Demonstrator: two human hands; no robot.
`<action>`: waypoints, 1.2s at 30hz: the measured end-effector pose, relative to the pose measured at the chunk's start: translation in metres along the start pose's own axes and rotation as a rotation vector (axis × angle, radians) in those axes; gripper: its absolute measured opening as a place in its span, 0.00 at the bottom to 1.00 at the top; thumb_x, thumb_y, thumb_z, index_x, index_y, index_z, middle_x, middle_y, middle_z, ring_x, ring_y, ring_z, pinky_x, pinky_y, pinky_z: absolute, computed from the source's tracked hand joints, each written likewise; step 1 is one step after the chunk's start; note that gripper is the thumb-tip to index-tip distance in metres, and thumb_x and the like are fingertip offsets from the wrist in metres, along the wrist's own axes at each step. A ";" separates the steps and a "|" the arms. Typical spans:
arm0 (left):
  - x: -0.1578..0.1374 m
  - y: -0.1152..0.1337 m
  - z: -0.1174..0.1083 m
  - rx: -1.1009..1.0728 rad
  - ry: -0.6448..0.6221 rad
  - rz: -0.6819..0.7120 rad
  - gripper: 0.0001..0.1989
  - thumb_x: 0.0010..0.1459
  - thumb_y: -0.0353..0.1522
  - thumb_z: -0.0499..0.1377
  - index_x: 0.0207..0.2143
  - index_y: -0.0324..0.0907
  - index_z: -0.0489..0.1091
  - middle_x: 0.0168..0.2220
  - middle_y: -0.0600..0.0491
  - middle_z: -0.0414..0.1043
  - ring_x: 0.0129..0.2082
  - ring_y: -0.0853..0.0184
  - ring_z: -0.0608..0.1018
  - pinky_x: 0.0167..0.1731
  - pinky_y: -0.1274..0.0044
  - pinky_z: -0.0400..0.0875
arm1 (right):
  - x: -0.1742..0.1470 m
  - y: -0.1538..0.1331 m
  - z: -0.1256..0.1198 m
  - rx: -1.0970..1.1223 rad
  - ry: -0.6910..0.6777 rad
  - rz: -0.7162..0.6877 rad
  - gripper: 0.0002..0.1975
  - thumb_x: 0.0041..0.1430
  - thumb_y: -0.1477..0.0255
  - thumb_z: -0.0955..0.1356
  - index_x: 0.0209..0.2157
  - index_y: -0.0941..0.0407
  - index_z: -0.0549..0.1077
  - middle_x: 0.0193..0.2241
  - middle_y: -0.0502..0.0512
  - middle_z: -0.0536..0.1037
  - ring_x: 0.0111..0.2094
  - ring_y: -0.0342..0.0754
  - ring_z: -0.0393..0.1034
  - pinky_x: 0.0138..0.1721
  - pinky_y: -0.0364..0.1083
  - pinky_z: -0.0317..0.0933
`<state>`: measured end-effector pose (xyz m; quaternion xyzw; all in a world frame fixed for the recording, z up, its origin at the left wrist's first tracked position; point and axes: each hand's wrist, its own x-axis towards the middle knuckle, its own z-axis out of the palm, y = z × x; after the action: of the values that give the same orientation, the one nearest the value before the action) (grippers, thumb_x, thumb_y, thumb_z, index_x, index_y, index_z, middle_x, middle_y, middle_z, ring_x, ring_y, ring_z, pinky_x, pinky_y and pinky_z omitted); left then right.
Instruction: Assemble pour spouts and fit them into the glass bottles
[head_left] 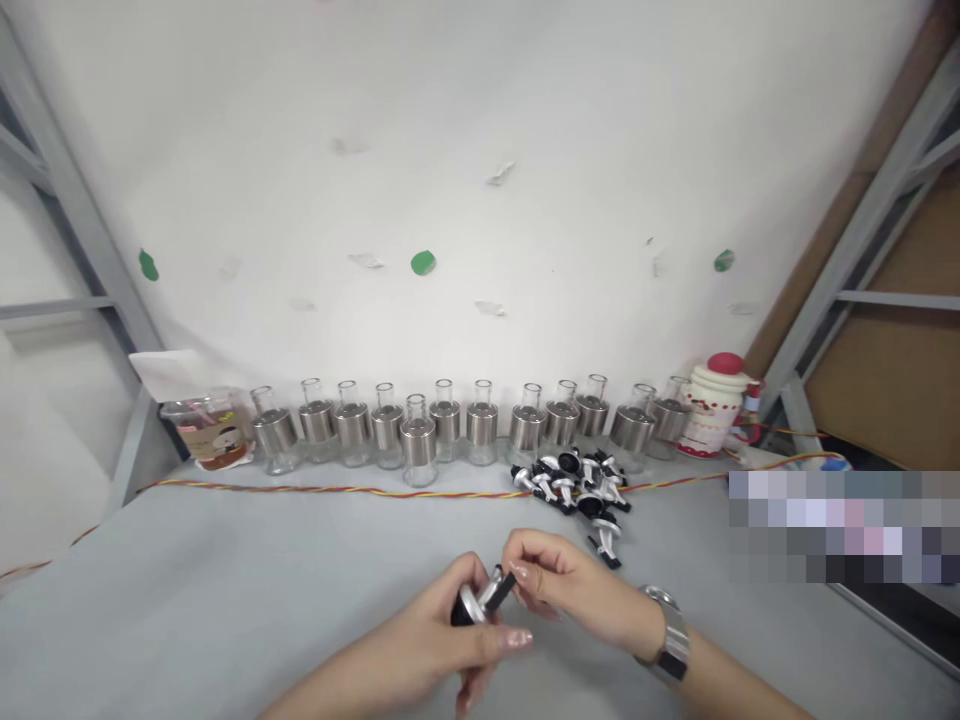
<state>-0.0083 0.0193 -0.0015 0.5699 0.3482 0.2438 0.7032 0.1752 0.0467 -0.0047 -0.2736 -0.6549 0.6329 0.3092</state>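
My left hand [439,635] is wrapped round a bottle pourer [472,604] with a silver collar, a spout and a black flap, held tilted above the table. The fingers of my right hand [551,580] are pinched together at the flap end of the same pourer. Exactly which part they grip is partly hidden. Beyond my right hand lies a loose pile of similar black and silver pourers [570,485], with one pourer [606,540] at its near edge.
Several glass bottles with metal sleeves [418,440] stand along the white wall. A plastic cup [217,435] is at far left, a cream jar with a red lid [709,410] at right. A twisted red-yellow wire [337,488] crosses the grey table [225,570]. A blurred-out item [840,525] lies far right.
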 end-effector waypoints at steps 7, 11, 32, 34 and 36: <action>-0.002 0.000 0.003 0.178 0.092 0.062 0.12 0.53 0.41 0.53 0.32 0.41 0.61 0.19 0.62 0.57 0.15 0.77 0.61 0.13 0.85 0.55 | -0.001 -0.001 0.002 -0.081 0.035 0.027 0.16 0.53 0.58 0.63 0.26 0.57 0.61 0.18 0.43 0.58 0.18 0.36 0.49 0.19 0.38 0.43; -0.006 0.004 0.011 0.329 0.187 0.052 0.13 0.55 0.42 0.51 0.33 0.41 0.61 0.19 0.63 0.55 0.15 0.78 0.59 0.16 0.84 0.54 | -0.002 -0.002 0.003 -0.050 -0.004 0.022 0.17 0.54 0.57 0.62 0.26 0.57 0.60 0.19 0.44 0.59 0.18 0.36 0.51 0.20 0.38 0.46; -0.011 0.004 0.014 0.401 0.188 0.136 0.14 0.56 0.44 0.47 0.32 0.42 0.61 0.17 0.60 0.58 0.17 0.73 0.59 0.18 0.82 0.53 | -0.005 0.005 0.010 0.224 -0.076 -0.041 0.16 0.53 0.58 0.63 0.27 0.57 0.60 0.16 0.41 0.58 0.16 0.36 0.55 0.19 0.38 0.52; -0.011 0.005 0.013 0.383 0.161 0.107 0.15 0.56 0.44 0.47 0.32 0.42 0.61 0.16 0.61 0.56 0.16 0.73 0.59 0.18 0.82 0.53 | -0.005 0.005 0.012 0.270 -0.084 -0.038 0.15 0.53 0.59 0.63 0.27 0.57 0.60 0.17 0.42 0.59 0.17 0.36 0.56 0.19 0.38 0.53; -0.011 0.005 0.014 0.379 0.160 0.106 0.15 0.56 0.44 0.48 0.32 0.42 0.61 0.16 0.61 0.57 0.16 0.73 0.59 0.18 0.81 0.53 | -0.004 0.005 0.013 0.319 -0.093 -0.018 0.16 0.53 0.58 0.64 0.27 0.57 0.59 0.19 0.44 0.61 0.18 0.37 0.58 0.19 0.38 0.54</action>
<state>-0.0047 0.0036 0.0073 0.6884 0.4122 0.2549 0.5397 0.1678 0.0351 -0.0105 -0.1855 -0.5621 0.7381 0.3238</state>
